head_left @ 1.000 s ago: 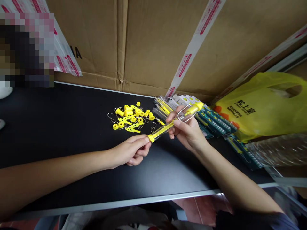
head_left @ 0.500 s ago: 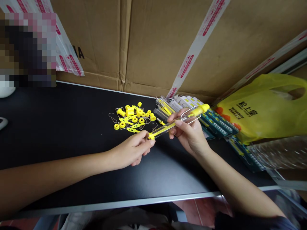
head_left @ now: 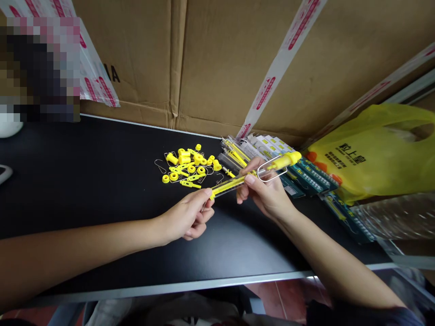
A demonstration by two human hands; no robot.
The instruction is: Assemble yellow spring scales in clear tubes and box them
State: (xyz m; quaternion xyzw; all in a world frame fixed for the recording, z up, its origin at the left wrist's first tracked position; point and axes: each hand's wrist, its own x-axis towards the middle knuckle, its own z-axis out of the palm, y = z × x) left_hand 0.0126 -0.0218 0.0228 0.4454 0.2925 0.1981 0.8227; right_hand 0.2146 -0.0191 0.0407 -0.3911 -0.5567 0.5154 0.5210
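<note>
Clear plastic tube (head_left: 228, 184), pinched by closed left fingers (head_left: 203, 216) and right fingers (head_left: 256, 184), could slip if pulled unevenly, scattering yellow parts (head_left: 184, 160) beyond the left fingers.

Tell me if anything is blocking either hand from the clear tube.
Nothing visible is: the left hand pinches one end of the clear tube, and the right hand grips it farther along. The loose yellow parts lie on the table beyond, not in between.
</note>
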